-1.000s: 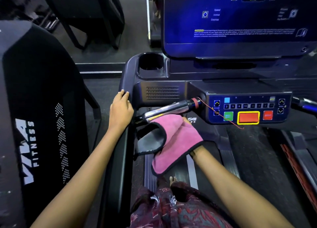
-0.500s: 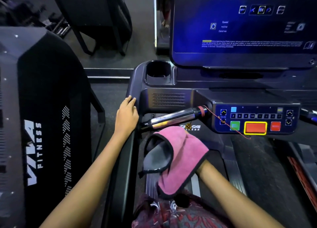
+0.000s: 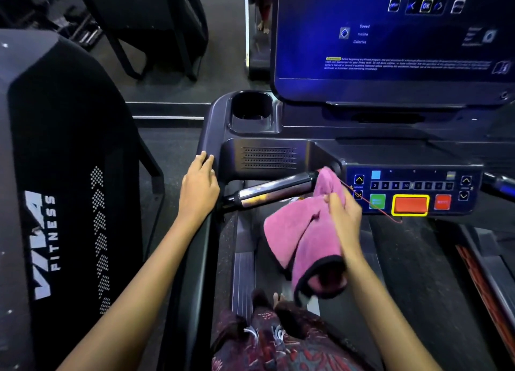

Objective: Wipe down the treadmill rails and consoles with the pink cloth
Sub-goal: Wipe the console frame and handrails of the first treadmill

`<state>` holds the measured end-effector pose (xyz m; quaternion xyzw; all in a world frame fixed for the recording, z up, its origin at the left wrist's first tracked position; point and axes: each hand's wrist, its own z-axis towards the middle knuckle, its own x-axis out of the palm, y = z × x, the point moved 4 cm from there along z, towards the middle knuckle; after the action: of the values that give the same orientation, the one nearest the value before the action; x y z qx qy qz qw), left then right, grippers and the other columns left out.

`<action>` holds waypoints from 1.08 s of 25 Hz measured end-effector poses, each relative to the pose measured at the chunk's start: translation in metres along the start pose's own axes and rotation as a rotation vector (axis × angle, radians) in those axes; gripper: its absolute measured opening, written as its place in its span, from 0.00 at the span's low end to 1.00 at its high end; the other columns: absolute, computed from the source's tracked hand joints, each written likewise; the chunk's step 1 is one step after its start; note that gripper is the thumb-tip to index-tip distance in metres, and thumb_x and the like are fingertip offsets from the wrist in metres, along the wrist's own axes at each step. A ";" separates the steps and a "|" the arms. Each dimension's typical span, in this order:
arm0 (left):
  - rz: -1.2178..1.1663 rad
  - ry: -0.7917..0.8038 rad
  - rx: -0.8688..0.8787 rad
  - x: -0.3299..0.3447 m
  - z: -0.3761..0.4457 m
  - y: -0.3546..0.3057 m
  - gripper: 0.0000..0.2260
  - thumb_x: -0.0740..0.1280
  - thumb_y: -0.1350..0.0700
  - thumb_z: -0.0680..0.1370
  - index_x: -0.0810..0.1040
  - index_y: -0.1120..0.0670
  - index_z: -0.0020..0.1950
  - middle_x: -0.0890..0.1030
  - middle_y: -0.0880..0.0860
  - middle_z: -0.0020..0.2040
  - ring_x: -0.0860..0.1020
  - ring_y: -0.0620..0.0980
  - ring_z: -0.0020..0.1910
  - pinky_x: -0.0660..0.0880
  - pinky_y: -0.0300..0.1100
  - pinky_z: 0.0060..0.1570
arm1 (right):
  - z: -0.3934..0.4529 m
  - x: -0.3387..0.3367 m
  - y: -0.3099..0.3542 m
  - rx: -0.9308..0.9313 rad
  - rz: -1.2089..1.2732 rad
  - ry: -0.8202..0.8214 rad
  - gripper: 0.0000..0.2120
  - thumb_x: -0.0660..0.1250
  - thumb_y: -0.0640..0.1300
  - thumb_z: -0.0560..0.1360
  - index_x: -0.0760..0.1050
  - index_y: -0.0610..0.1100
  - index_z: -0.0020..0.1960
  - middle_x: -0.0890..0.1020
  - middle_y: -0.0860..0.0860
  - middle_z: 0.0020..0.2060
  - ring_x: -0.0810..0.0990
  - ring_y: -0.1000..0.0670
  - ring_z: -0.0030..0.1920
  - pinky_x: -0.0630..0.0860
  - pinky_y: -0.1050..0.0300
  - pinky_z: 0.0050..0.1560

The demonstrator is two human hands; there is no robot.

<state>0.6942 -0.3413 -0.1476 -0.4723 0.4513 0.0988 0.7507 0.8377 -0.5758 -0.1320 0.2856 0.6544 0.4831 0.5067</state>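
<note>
Dim gym, treadmill console [image 3: 412,192]: cloth [image 3: 303,231] now lifted onto grip bar [image 3: 276,191] inner end, pinched by right hand [image 3: 344,214], left hand [image 3: 199,186] flat on rail [image 3: 195,259], bar wipe starting.

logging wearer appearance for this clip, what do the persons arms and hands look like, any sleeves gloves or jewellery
Both forearms are bare to the frame edge, with no sleeve in view. The left hand and right hand wear no gloves; no rings, watch or bracelet show. Below, patterned dark red clothing is visible.
</note>
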 end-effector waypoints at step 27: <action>0.198 0.093 -0.028 0.002 0.045 -0.012 0.20 0.59 0.56 0.79 0.65 0.61 0.70 0.62 0.57 0.74 0.61 0.57 0.72 0.58 0.53 0.70 | 0.114 0.084 0.076 -1.561 -1.587 0.556 0.25 0.50 0.42 0.66 0.81 0.51 0.53 0.80 0.48 0.45 0.76 0.46 0.37 0.69 0.56 0.34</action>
<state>0.7285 -0.3125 -0.1355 -0.4400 0.5285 0.1570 0.7089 0.9086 -0.4357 -0.0968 -0.7163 0.2615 0.3479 0.5454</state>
